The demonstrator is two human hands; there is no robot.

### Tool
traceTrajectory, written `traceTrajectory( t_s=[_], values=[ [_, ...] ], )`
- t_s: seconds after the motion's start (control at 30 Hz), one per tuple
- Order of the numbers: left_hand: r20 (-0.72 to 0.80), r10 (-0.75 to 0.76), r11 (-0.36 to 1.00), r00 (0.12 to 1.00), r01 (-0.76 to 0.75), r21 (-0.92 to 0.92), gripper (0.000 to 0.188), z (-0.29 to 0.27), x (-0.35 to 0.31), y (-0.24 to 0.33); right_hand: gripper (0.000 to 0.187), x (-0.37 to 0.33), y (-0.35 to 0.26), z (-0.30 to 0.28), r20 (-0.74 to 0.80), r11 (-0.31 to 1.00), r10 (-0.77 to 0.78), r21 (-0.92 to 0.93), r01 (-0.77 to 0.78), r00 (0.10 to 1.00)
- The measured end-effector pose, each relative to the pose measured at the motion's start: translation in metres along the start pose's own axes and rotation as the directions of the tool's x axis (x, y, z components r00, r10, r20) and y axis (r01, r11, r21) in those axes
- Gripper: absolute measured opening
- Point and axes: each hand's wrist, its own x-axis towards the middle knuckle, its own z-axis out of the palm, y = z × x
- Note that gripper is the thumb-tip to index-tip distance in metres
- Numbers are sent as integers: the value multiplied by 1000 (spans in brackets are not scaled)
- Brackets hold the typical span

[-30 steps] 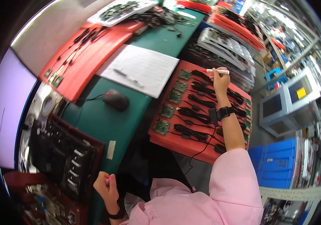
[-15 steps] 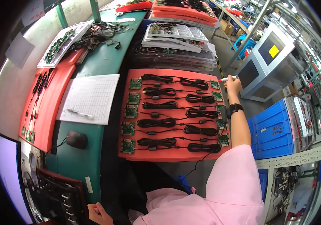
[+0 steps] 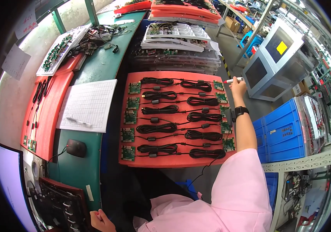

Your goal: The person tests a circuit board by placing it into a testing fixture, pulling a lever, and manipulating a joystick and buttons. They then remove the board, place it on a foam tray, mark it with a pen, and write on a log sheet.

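In the head view, the right hand (image 3: pixel 238 87) reaches out past the far right corner of a flat red rectangular tray (image 3: pixel 173 160) and is clenched around a slim white marker pen with a red cap (image 3: pixel 233 81), whose capped tip points left, just over the tray's far right edge. A black wristwatch (image 3: pixel 241 111) sits on that wrist, and a pink sleeve (image 3: pixel 239 185) covers the upper arm. The tray lies on the green desk (image 3: pixel 96 69) toward its right edge and carries two columns of coiled black cables (image 3: pixel 161 111), each with a small green circuit board (image 3: pixel 133 87) at the tray's left or right side. The left hand (image 3: pixel 100 220) is low at the near edge of the desk, touching the corner of a dark tray of black parts (image 3: pixel 63 207); its fingers curl, but I cannot tell whether they grasp anything. Left of the red tray lies a white ruled paper sheet (image 3: pixel 90 102) with a pen (image 3: pixel 78 121) on it, and nearer the near edge sits a black computer mouse (image 3: pixel 76 148). A second red tray with black leads (image 3: pixel 51 108) lies along the desk's left edge. Beyond the far edge of the red tray stand stacked clear plastic trays holding more boards (image 3: pixel 177 36). Right of the desk are a grey metal cabinet with a yellow label (image 3: pixel 277 58) and blue plastic crates (image 3: pixel 281 131).
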Motion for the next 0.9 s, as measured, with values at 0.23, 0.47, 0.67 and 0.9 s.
traceTrajectory(
  t_s=[0.23,0.47,0.67,0.9],
  values=[
    [-7,33,999,999,-33,3,31,-1,0,4,22,-11,34,-21,-49,975,-201,-111,194,978],
    [18,58,998,998,-58,-13,30,-2,-1,-1,21,-37,34,-20,61,982,-184,-22,186,981],
    [49,53,998,997,-51,-36,30,-3,-2,-2,17,-50,17,-47,-41,978,-206,30,207,978],
    [79,14,997,997,-9,-72,30,-5,-1,-7,17,-89,18,-82,-42,974,-227,10,227,973]
  ],
)
